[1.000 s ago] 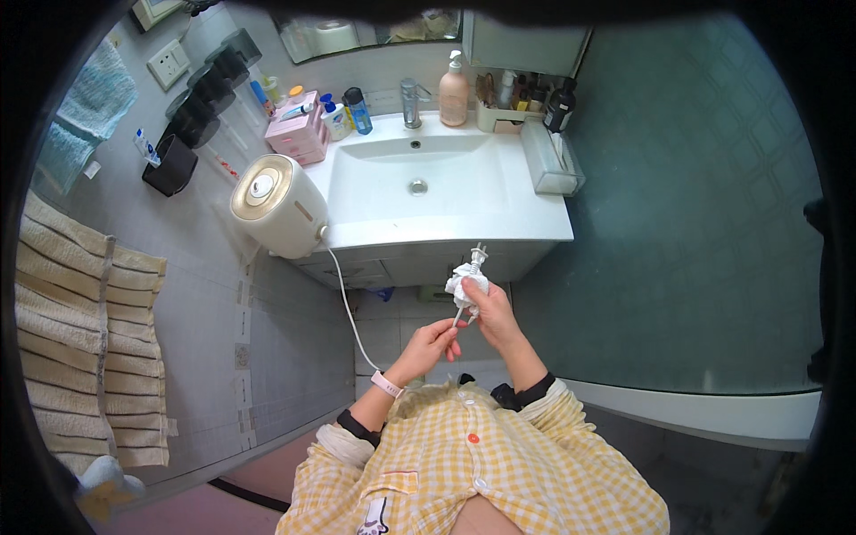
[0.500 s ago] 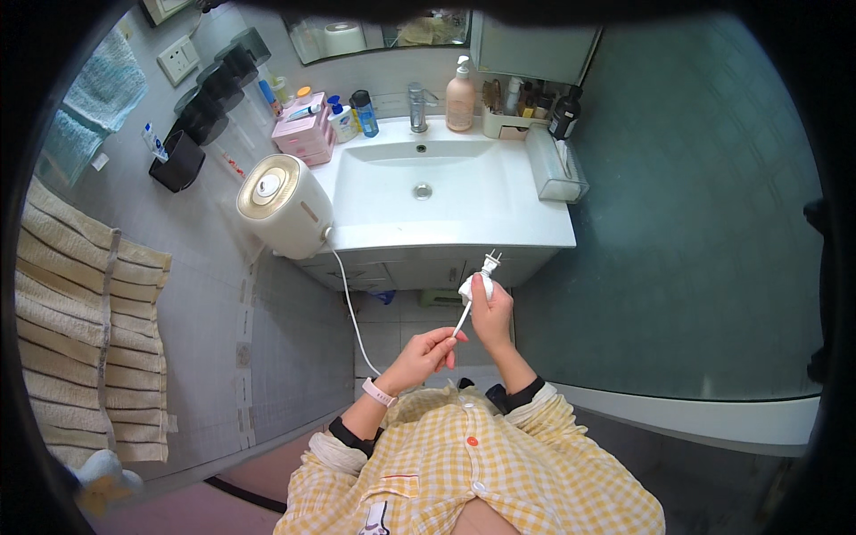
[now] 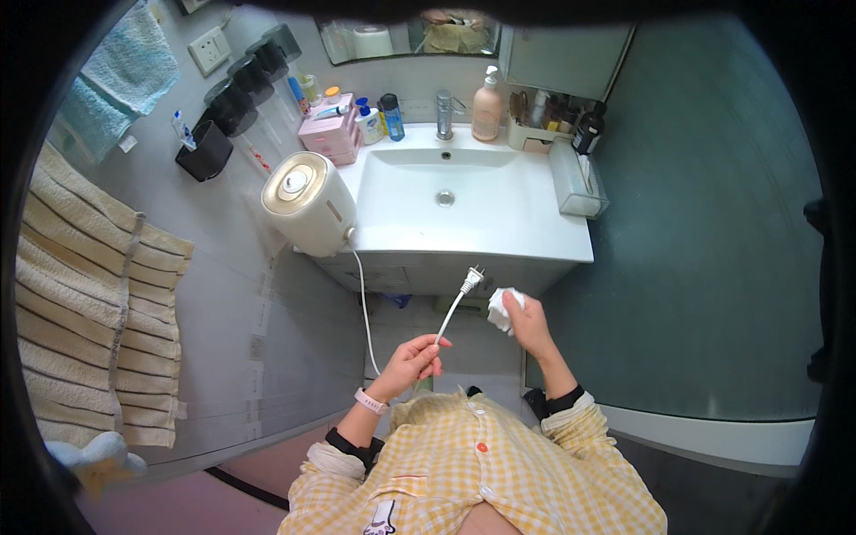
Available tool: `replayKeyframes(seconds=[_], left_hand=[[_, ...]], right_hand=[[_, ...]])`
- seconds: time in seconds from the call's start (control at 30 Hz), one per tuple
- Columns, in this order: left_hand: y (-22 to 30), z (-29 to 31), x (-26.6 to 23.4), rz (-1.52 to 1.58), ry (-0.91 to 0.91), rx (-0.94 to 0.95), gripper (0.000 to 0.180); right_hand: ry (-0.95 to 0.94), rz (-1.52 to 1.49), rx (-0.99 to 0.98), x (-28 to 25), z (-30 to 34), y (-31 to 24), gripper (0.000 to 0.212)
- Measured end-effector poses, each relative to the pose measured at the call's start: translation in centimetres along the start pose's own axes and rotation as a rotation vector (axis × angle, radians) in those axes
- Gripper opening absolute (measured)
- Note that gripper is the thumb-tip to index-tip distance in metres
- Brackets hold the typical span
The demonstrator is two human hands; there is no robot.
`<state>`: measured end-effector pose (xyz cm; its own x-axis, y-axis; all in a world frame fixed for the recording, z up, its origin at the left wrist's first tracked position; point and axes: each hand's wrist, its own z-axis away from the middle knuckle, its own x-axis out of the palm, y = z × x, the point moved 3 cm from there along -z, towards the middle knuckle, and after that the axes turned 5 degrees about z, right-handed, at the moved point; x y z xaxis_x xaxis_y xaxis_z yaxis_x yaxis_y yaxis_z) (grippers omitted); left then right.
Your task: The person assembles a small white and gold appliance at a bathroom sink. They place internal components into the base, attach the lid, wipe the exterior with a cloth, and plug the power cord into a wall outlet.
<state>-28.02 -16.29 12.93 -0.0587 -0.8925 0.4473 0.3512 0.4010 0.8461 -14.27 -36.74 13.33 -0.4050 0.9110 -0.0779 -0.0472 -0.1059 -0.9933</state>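
Note:
My left hand (image 3: pixel 415 361) pinches a white power cord a little below its two-pin plug (image 3: pixel 472 278), which points up and away from me. From there the cord (image 3: pixel 364 299) loops down and back up to a round white humidifier-like appliance (image 3: pixel 312 207) with a gold-rimmed top, at the left end of the washbasin counter. A crumpled white tissue (image 3: pixel 505 309) is gripped in my right hand (image 3: pixel 531 326), to the right of the plug and apart from it.
Ahead is a white washbasin (image 3: pixel 401 209) with a chrome tap (image 3: pixel 445 116). Behind it stand a pink drawer box (image 3: pixel 330 138), a peach pump bottle (image 3: pixel 486 111) and a clear tissue box (image 3: pixel 578 187). A wall socket (image 3: pixel 209 50) is at upper left; a frosted glass panel (image 3: pixel 704 223) stands right.
My right hand has moved off the plug to the right with the tissue. The plug is now uncovered, while my left hand still holds the cord, slightly lower and farther left.

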Motion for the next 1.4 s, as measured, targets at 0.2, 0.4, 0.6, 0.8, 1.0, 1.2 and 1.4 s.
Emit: replayKeyframes(seconds=[0.2,0.4,0.6,0.8,1.0,1.2,1.4], left_hand=[[1.0,-0.3,0.3,-0.029,0.064,0.103,0.027],[8.0,0.7,1.3,-0.154,0.183,0.422,0.028],[18.0,1.4,2.8,-0.537,0.303,0.720,0.028],[22.7,-1.4,0.9,-0.644,0.434,0.869,0.037],[21.7,-1.9,-8.1,-1.042,0.835,1.039,0.063],[21.8,-3.5,-17.9,-1.254,1.281,0.575,0.102],[23.1,-6.3,-18.6,-1.362,1.395,0.357,0.112]], right_hand=[[-0.103,0.107,-0.007,3.1,0.1,-0.6,0.021],[-0.141,-0.150,-0.077,5.8,-2.7,-7.5,0.024],[-0.447,-0.072,-0.211,9.5,-8.9,-21.8,0.033],[-0.327,0.103,-0.427,15.0,-15.0,-29.3,0.033],[0.215,0.580,-0.786,14.3,-23.0,-35.6,0.038],[0.190,0.718,-1.019,18.4,-32.3,-42.6,0.033],[0.106,0.792,-1.122,29.2,-37.1,-44.2,0.031]])
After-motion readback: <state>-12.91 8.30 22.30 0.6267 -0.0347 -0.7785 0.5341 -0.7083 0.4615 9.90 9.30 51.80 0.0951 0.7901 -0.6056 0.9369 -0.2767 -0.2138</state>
